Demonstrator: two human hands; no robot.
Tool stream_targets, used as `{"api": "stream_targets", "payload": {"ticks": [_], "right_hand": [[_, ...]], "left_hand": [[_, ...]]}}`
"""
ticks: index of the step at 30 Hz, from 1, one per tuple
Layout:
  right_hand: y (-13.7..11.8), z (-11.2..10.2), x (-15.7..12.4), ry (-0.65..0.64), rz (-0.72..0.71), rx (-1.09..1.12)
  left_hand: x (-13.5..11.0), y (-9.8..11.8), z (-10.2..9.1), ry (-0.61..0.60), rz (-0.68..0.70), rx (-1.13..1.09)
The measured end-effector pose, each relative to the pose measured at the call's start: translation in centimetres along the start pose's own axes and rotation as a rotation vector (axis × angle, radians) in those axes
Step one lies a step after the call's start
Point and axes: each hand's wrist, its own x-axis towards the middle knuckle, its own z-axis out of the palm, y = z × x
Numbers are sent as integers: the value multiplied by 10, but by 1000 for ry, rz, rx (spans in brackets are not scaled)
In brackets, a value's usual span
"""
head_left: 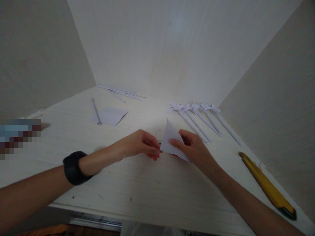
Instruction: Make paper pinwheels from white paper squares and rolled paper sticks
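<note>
A white folded paper triangle [170, 139] stands just above the pale desk [137, 183], near its middle. My left hand [140, 144] pinches the paper's left corner with fingers closed; a black band sits on that wrist. My right hand [194, 147] grips the paper's lower right side, thumb on the front face and fingers curled behind it. A small red thing shows under the paper's lower edge; I cannot make out what it is.
Several rolled paper stems with folded tops [199, 118] lie at the back right. A yellow utility knife [267, 185] lies by the right wall. A paper sheet [110, 115] with a thin stick [95, 110] lies back left. Paper strips [121, 92] rest at the back wall.
</note>
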Motion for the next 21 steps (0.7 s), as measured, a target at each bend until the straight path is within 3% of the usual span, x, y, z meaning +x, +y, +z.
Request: {"api": "stream_targets", "payload": {"ticks": [21], "right_hand": [[-5,0,-1,-5,15,22]], "left_hand": [[-2,2,3,61,4,52]]}}
